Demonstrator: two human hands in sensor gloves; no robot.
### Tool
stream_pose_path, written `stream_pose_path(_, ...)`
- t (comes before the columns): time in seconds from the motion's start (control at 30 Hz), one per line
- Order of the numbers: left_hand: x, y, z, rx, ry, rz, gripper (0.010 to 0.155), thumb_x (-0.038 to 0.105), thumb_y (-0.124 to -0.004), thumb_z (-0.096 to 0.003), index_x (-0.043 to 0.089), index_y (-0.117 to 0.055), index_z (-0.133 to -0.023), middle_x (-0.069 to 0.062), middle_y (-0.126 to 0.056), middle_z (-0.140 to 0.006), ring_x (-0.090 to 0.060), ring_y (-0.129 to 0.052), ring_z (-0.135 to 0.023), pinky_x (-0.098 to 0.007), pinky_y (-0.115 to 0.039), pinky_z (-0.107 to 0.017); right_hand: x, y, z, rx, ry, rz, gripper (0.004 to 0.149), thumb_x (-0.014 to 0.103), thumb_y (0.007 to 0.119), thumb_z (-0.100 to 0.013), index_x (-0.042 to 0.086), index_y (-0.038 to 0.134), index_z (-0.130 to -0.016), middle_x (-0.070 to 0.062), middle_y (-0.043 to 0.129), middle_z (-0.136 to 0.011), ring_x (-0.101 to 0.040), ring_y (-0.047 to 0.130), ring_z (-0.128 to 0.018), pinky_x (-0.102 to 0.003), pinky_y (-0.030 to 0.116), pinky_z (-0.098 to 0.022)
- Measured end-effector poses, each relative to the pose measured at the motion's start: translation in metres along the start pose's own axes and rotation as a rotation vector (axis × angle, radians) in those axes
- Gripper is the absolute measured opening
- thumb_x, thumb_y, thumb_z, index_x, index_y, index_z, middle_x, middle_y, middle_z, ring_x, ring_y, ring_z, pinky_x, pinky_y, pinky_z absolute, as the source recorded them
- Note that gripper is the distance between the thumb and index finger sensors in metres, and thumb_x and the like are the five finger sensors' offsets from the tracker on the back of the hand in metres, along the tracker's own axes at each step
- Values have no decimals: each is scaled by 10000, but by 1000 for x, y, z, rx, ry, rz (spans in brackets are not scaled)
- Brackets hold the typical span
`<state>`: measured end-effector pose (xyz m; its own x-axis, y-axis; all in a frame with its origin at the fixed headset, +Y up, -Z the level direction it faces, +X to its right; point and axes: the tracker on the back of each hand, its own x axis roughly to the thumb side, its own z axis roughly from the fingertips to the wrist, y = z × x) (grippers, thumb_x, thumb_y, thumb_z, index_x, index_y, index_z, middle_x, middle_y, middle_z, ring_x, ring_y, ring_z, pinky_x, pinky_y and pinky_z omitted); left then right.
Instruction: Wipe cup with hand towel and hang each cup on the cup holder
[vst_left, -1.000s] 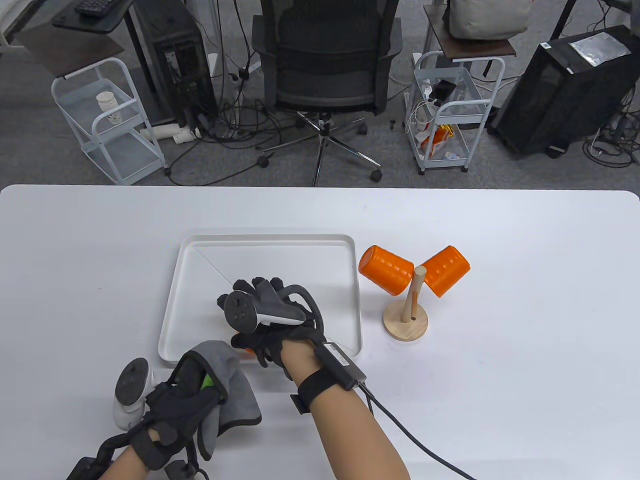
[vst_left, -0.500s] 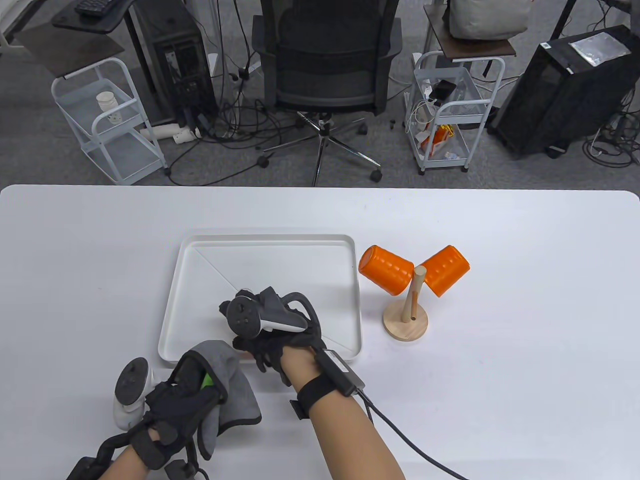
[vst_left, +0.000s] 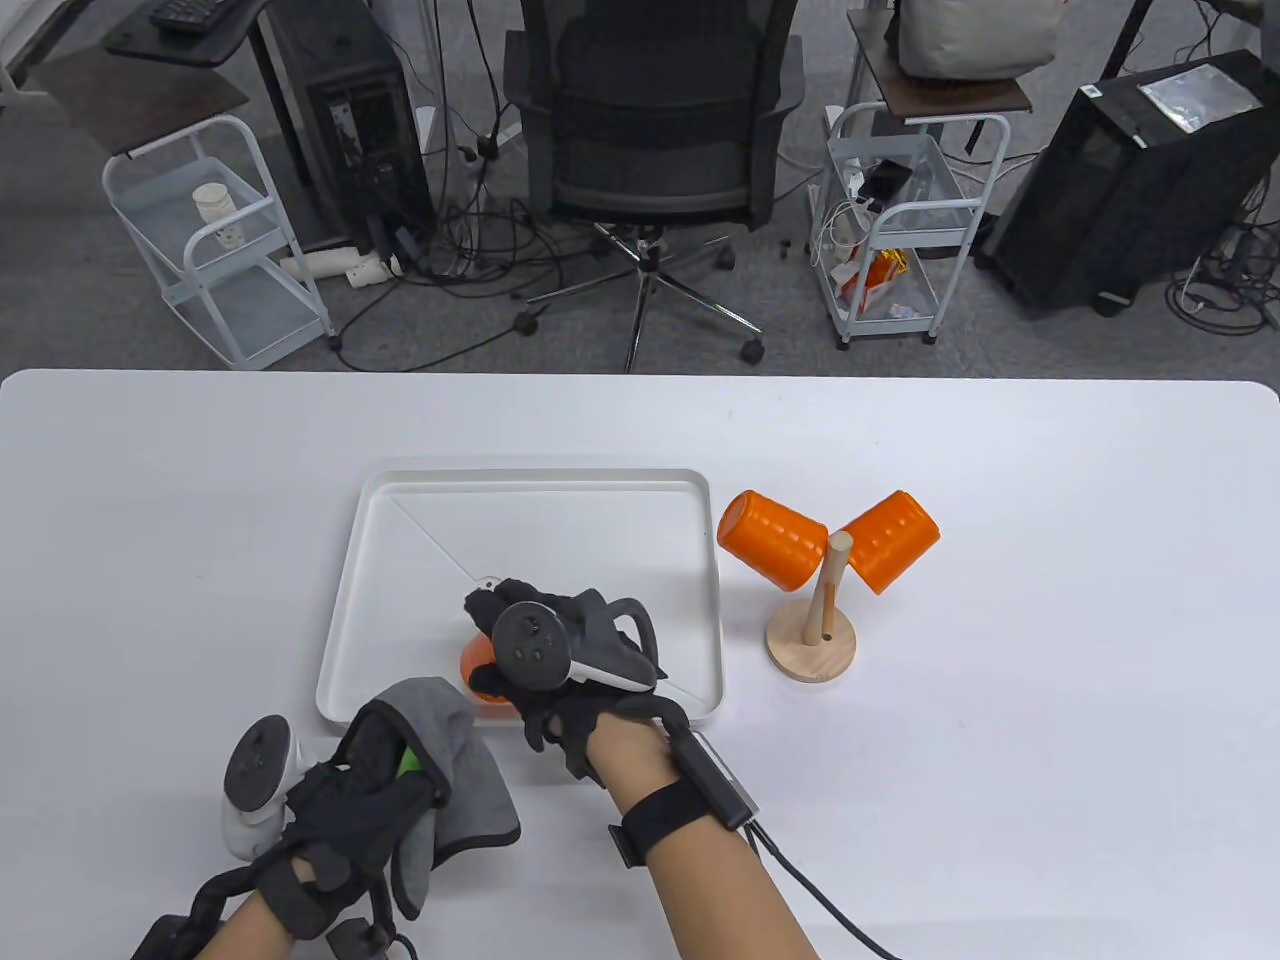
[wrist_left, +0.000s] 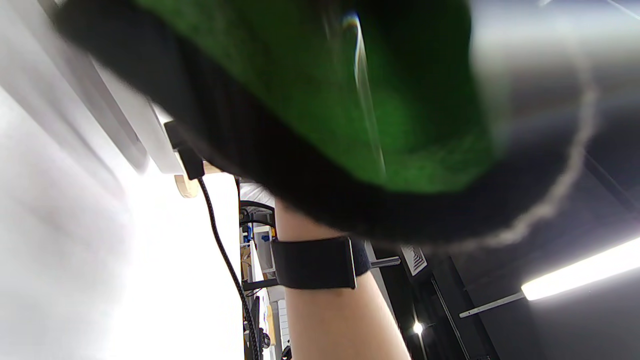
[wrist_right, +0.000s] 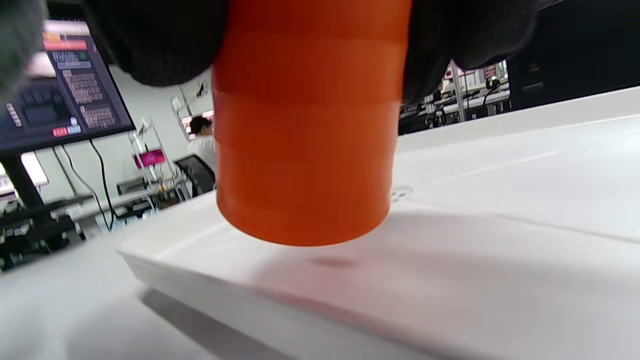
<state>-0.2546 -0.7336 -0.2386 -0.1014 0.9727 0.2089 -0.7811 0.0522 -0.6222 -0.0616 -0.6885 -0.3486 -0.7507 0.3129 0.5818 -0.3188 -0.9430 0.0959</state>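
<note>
Lifting the orange cup (vst_left: 478, 672) clear in my clasping right hand (vst_left: 560, 665), I should meet the towel (vst_left: 455, 770) bunched in my left hand (vst_left: 350, 815) squarely.

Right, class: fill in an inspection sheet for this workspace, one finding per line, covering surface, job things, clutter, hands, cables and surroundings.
Surface: white table, white tray on it.
Job's things: two orange cups hang on the wooden cup holder; a third cup is held just above the tray.
Clutter: nothing seen.
Hands: right hand grips the third cup; left hand holds the grey towel.
Cables: black cable trails from the right wrist.
Surroundings: office chair, carts, floor cables.
</note>
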Motion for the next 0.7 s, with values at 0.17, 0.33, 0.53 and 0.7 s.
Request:
stream_pose_path(0.17, 1, 1, 1, 7, -5, -5, 767, 599, -662, -516, 421, -117, -1024, -73, -180, -1150, -260, -917, -694, -535, -772, -562, -7, -15, 23, -135, 30, -91, 753, 514, 722, -435, 167, 422, -1033, -199, 605, -1061, -493, 817, -868, -611, 694, -643)
stream_pose_path(0.33, 2, 2, 2, 4, -11, -14, 765, 599, -663, -515, 423, -121, -1025, -71, -179, -1151, -263, -916, -696, -539, -770, -564, -15, -26, 53, -254, 58, -206, 765, 534, 710, -437, 137, 429, -1027, -220, 641, -1030, -482, 879, -812, -605, 740, -602)
stream_pose_path(0.53, 2, 2, 3, 8, -11, -16, 765, 598, -664, -514, 425, -122, -1025, -65, -182, -1154, -267, -914, -699, -542, -766, -567, -23, -30, 88, -358, 88, -414, 774, 548, 700, -445, 108, 434, -1023, -241, 665, -1005, -476, 926, -757, -602, 776, -564)
stream_pose_path(0.7, 1, 2, 3, 7, -5, -15, 766, 599, -666, -513, 424, -124, -1026, -45, -194, -1163, -275, -910, -705, -548, -760, -571, -23, -27, 110, -395, 88, -582, 779, 555, 695, -450, 94, 437, -1022, -251, 678, -993, -471, 946, -728, -601, 789, -546)
